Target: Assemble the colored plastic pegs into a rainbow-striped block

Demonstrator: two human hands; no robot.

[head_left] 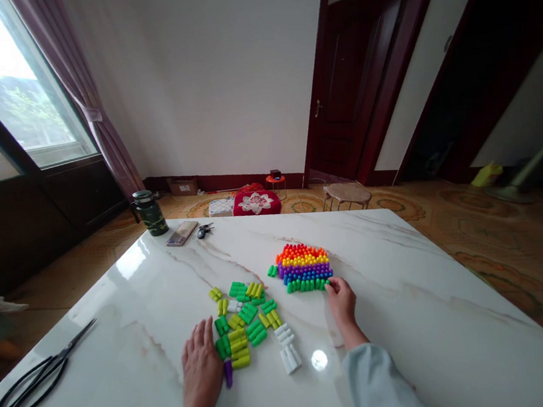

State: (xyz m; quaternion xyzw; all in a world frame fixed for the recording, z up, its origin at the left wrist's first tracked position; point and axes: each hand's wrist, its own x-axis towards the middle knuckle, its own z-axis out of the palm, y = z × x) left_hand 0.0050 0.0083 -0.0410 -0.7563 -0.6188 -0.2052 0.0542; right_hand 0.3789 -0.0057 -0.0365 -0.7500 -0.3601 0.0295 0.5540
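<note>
A block of upright pegs [304, 266] stands on the white marble table [417, 318], in rows of orange, yellow, purple and green. My right hand [341, 300] pinches a green peg at the right end of the green front row. My left hand [200, 362] lies flat and open on the table, fingers touching the left side of a loose pile of green and yellow pegs [243, 315]. A single purple peg [228, 373] lies beside that hand. A few white pegs [287, 348] lie between my two hands.
Black scissors [39, 378] lie near the table's left edge. A dark mug [149, 213], a phone [182, 233] and keys [203, 230] sit at the far left corner. Beyond the table are a red cushion [256, 202], a small stool [348, 194] and a dark door.
</note>
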